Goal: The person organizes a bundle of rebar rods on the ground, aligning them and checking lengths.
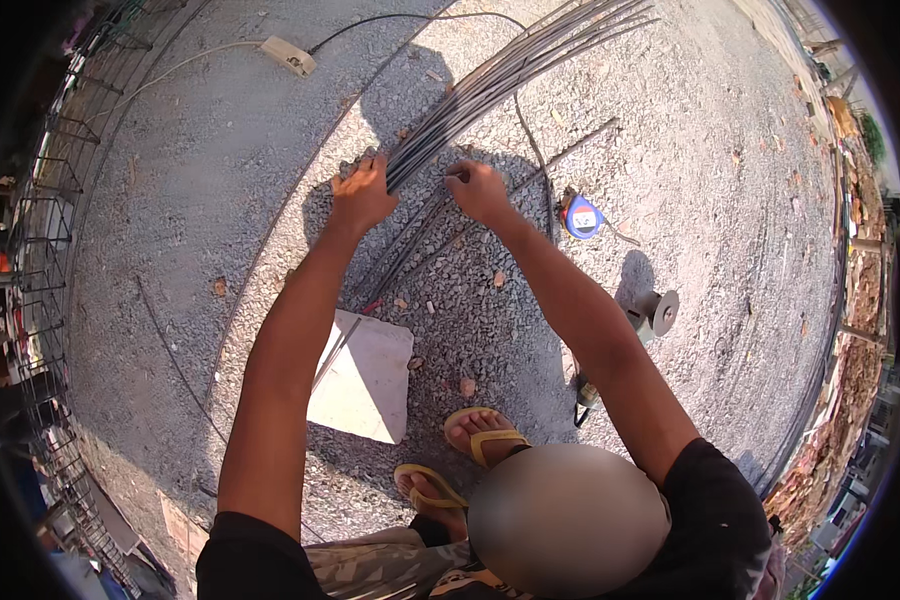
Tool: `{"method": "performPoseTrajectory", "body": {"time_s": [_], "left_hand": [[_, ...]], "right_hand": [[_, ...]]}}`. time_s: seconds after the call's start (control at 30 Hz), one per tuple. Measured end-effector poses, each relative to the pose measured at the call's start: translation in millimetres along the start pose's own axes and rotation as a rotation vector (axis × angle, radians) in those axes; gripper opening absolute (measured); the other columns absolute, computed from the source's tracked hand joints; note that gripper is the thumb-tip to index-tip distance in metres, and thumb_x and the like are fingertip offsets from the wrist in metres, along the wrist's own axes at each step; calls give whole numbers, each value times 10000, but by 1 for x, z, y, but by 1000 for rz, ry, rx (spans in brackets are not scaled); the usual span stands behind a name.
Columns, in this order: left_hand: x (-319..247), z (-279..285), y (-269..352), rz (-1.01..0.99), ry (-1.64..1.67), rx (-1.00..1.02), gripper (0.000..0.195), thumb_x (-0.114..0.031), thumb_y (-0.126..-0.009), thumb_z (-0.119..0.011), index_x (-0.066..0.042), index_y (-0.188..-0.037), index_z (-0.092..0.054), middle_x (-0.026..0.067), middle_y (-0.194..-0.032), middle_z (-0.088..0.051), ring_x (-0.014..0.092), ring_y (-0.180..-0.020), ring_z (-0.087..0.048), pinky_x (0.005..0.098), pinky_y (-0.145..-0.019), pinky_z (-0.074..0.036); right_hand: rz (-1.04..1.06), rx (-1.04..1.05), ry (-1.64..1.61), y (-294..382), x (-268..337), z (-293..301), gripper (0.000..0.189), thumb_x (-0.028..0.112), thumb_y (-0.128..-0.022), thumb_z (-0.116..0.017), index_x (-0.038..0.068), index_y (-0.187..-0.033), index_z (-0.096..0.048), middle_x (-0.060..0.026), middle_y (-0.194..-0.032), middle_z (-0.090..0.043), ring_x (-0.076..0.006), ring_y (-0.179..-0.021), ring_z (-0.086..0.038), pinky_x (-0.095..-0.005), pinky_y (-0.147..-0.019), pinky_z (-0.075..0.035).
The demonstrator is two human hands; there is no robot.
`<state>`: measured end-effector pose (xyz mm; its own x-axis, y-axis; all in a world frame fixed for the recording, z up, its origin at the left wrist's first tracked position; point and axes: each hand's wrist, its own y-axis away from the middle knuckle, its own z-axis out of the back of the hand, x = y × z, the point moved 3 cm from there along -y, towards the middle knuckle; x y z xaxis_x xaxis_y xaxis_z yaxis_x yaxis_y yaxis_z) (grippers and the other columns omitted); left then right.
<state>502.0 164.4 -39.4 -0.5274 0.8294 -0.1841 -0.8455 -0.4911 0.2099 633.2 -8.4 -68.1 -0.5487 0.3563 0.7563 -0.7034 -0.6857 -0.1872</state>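
Observation:
A long bundle of thin steel rebar rods [471,112] lies slantwise on the gravel. My left hand [364,191] is against the near ends of the bundle, fingers spread, its palm side hidden. Just right of the bundle, my right hand [476,189] is curled, thumb and forefinger close together. Whether a rod is pinched between them cannot be made out. Below it, several loose rods [409,251] run toward a pale square slab [375,375], and one rod end rests over the slab's corner. Another single rod [577,146] extends up and right from behind my right hand.
A blue tape measure [583,218] lies right of my right hand. Partly behind my right forearm is an angle grinder [649,319] with its disc showing. A black cable [536,146] passes under the bundle to a power strip [289,56]. Rebar cages [56,187] stand at left.

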Motion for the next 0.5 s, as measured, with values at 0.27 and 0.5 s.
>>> {"method": "performPoseTrajectory", "body": {"time_s": [0.27,0.5], "left_hand": [[1,-6,17,94,100,-214,616,-277,-736,-765,-76,-1272,-536,110,-1230,-594,304,-1192,-560,562,-988,-318],[-10,-4,8,210,204,-114,504,-252,-697,-749,-92,-1157,-622,130,-1106,-666,300,-1119,-625,571,-981,-332]], "right_hand": [[-870,276,-789,-38,26,-48,283,276,-891,-684,3,-829,-638,-61,-705,-647,-123,-506,-577,-259,-394,-428],[-1034,76,-921,-32,36,-57,318,298,-814,-762,37,-735,-599,-40,-625,-559,-105,-453,-459,-264,-357,-327]]}}
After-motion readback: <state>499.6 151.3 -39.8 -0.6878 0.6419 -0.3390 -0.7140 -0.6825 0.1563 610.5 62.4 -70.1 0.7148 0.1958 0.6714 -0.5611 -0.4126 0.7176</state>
